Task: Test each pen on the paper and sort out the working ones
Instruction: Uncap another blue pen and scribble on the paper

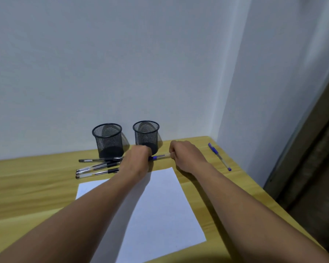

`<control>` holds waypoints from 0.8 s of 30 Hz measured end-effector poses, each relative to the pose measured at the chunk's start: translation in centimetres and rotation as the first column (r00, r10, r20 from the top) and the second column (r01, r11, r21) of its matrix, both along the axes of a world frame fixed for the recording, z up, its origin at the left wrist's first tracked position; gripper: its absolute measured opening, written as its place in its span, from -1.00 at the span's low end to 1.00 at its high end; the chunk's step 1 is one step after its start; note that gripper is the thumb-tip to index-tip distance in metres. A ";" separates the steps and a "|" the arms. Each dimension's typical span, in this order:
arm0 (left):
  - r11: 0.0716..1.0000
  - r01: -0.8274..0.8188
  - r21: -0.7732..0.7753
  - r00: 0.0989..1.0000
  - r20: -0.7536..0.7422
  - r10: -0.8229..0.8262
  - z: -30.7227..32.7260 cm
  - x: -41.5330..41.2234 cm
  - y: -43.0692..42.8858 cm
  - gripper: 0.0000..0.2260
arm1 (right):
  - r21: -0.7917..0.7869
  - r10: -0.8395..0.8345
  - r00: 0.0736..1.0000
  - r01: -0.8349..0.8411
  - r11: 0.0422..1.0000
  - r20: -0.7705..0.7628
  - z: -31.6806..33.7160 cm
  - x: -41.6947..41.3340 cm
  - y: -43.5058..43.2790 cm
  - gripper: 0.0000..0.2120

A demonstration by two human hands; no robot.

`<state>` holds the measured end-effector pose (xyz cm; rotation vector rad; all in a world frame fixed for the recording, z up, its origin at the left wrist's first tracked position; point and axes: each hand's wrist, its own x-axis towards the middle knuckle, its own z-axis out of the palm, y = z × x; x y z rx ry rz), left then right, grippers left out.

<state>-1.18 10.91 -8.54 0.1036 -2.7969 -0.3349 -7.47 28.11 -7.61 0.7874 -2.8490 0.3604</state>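
Observation:
A blue pen (158, 157) is held level between both fists, just beyond the far edge of the white paper (156, 211). My left hand (136, 161) grips its blue capped end and my right hand (186, 155) grips its clear barrel end. Three black pens (98, 166) lie side by side on the wooden desk, left of my left hand. Another blue pen (219, 156) lies alone near the desk's right edge. Two black mesh cups stand at the back: the left cup (108, 139) and the right cup (146, 135), both looking empty.
The wooden desk (27, 183) meets a white wall at the back and another wall at the right. Its right edge drops off to a dark floor (315, 186).

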 end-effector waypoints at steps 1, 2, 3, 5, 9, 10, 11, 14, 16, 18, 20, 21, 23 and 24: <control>1.000 0.008 0.009 1.000 -0.007 -0.008 0.1 0.1 0.0 -0.76 | -0.037 0.005 1.000 -0.005 0.999 -0.010 0.4 0.3 0.2 -0.86; 1.000 0.018 0.020 1.000 -0.010 -0.018 0.3 0.2 0.0 -0.74 | -0.089 0.011 1.000 -0.011 0.996 -0.010 0.8 0.5 0.4 -0.87; 0.999 0.034 0.030 0.999 -0.015 -0.034 0.6 0.4 0.0 -0.73 | -0.161 0.013 1.000 -0.011 0.987 0.013 1.3 0.7 0.7 -0.86; 0.996 0.067 0.059 0.997 -0.033 -0.065 1.5 1.1 -0.1 -0.72 | -0.357 0.010 0.993 0.034 0.934 0.121 2.5 1.7 1.3 -0.86; 0.958 0.144 0.247 0.986 -0.115 -0.118 3.7 3.8 -0.8 -0.80 | -0.738 0.116 0.897 0.272 0.617 0.428 4.3 4.4 2.4 -0.90; 0.932 0.156 0.326 0.984 -0.132 -0.118 4.2 4.7 -1.0 -0.82 | -0.792 0.190 0.851 0.343 0.505 0.490 4.5 5.2 2.4 -0.90; 0.902 0.167 0.397 0.983 -0.142 -0.120 4.5 5.6 -1.3 -0.83 | -0.823 0.277 0.801 0.410 0.393 0.532 4.5 6.0 2.3 -0.89; 0.765 0.173 0.621 0.985 -0.126 -0.121 5.1 8.0 -2.0 -0.85 | -0.815 0.497 0.672 0.563 0.139 0.549 4.3 8.5 0.8 -0.91; 0.710 0.158 0.686 0.987 -0.119 -0.104 5.6 9.7 -2.5 -0.85 | -0.797 0.587 0.631 0.602 0.043 0.508 4.0 10.1 -0.7 -0.93; 0.675 0.158 0.721 0.987 -0.138 -0.084 6.2 11.2 -3.1 -0.86 | -0.770 0.656 0.598 0.636 -0.040 0.461 4.0 11.6 -2.0 -0.95; 0.675 0.154 0.721 0.986 -0.155 -0.060 6.8 12.8 -3.9 -0.86 | -0.779 0.669 0.595 0.626 -0.039 0.445 4.1 13.0 -3.2 -0.96; 0.687 0.151 0.710 0.986 -0.154 -0.057 7.1 13.6 -4.4 -0.85 | -0.796 0.664 0.598 0.605 -0.006 0.449 4.2 13.6 -3.9 -0.97; 0.703 0.144 0.697 0.988 -0.146 -0.057 7.5 14.8 -5.2 -0.85 | -0.827 0.655 0.604 0.559 0.057 0.454 4.2 14.7 -5.2 -0.99; 0.707 0.138 0.693 0.988 -0.147 -0.049 7.7 15.3 -5.7 -0.85 | -0.836 0.649 0.610 0.543 0.076 0.455 4.2 15.2 -5.8 -0.98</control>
